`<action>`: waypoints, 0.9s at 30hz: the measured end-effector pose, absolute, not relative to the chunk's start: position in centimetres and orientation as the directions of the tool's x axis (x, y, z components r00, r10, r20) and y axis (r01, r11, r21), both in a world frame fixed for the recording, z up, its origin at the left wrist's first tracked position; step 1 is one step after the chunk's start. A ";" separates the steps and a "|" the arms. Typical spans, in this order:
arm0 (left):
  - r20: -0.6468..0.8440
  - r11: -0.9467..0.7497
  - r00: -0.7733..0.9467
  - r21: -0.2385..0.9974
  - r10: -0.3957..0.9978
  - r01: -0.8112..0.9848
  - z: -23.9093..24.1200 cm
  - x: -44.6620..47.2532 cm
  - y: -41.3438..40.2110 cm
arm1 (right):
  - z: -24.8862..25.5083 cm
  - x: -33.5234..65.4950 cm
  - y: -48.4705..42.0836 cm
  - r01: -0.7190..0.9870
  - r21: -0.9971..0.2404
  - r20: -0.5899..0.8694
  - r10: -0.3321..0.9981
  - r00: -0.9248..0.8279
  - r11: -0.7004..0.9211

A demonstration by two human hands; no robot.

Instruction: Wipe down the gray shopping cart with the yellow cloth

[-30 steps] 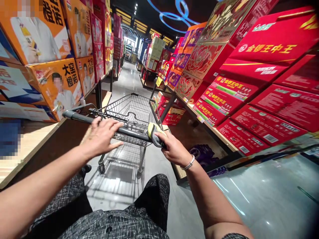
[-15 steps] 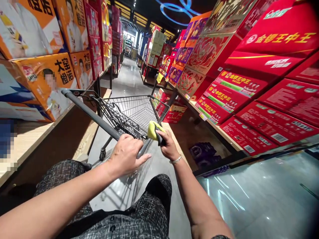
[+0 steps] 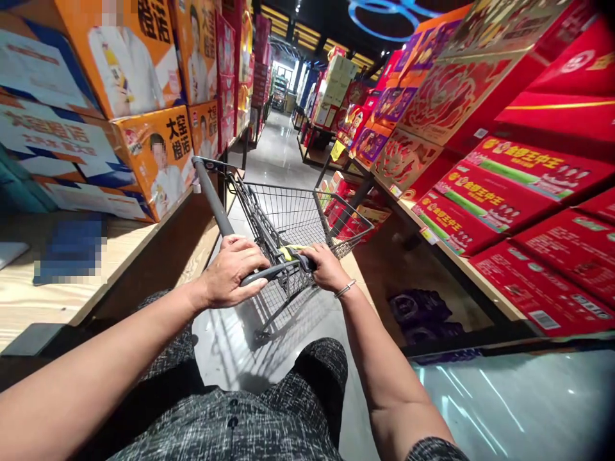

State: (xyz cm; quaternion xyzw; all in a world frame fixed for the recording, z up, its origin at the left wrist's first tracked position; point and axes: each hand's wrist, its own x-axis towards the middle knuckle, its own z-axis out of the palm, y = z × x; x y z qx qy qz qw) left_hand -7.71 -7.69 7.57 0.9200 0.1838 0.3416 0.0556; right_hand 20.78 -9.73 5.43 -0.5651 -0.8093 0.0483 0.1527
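Observation:
A grey shopping cart (image 3: 283, 208) with a wire basket stands before me, angled to the right. My left hand (image 3: 234, 270) is wrapped over its dark handle bar (image 3: 214, 200), the thumb lying along the near side. At the right end of the bar, my right hand (image 3: 329, 266) is closed on a yellow-and-grey cloth (image 3: 291, 251). The cloth is bunched against the bar, and part of it is hidden under the fingers. Whether those fingers also grip the bar itself, I cannot tell.
Orange drink cartons (image 3: 158, 160) are stacked on a wooden shelf (image 3: 120, 266) at the left. Red boxes (image 3: 500, 198) line the right shelf, with purple packages (image 3: 423, 314) below. Between them a shiny-floored aisle (image 3: 269, 137) runs ahead. A blurred blue item (image 3: 72, 246) lies on the left shelf.
My right hand has brought the cloth from above the bar's end down against it. The cart has swung relative to my body, and the view has turned left.

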 end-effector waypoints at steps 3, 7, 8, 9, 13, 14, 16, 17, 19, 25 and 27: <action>0.608 -0.927 0.699 0.238 0.376 0.292 7.4 -8.9 -6.6 | 5.5 19.9 -9.7 0.872 -0.295 0.212 0.917 -0.338 0.390; 0.581 -0.908 0.698 0.265 0.419 0.325 7.3 -10.7 -5.7 | 5.2 18.7 -9.4 0.859 -0.323 0.208 0.915 -0.346 0.398; 0.577 -0.894 0.683 0.268 0.448 0.360 7.3 -11.3 -5.5 | 5.0 18.6 -9.3 0.852 -0.328 0.221 0.910 -0.350 0.407; 0.577 -0.880 0.667 0.265 0.472 0.393 7.3 -11.8 -5.4 | 4.7 18.6 -9.2 0.845 -0.334 0.239 0.904 -0.354 0.419; 0.584 -0.862 0.647 0.215 0.490 0.458 7.5 -13.9 -4.9 | 3.4 20.6 -8.8 0.874 -0.297 0.273 0.911 -0.309 0.385; 0.584 -0.858 0.643 0.210 0.495 0.469 7.5 -14.4 -4.7 | 3.2 21.4 -8.7 0.902 -0.263 0.270 0.923 -0.272 0.343; 0.584 -0.837 0.620 0.218 0.523 0.501 7.5 -15.2 -4.3 | 2.7 22.9 -8.6 0.952 -0.188 0.268 0.945 -0.188 0.243; 0.588 -0.825 0.603 0.222 0.539 0.520 7.4 -15.5 -4.1 | 2.6 23.4 -8.6 0.968 -0.157 0.271 0.951 -0.147 0.195; 0.602 -0.801 0.573 0.209 0.557 0.560 7.3 -15.9 -3.8 | 2.3 23.6 -8.8 0.986 -0.115 0.278 0.956 -0.088 0.124; 0.635 -0.734 0.514 0.126 0.576 0.667 7.0 -13.6 -4.1 | 2.5 18.7 -9.1 0.993 -0.050 0.305 0.948 -0.090 0.110; 0.625 -0.721 0.511 0.123 0.590 0.682 7.0 -12.3 -4.1 | 3.0 17.1 -9.1 0.986 -0.065 0.280 0.951 -0.129 0.152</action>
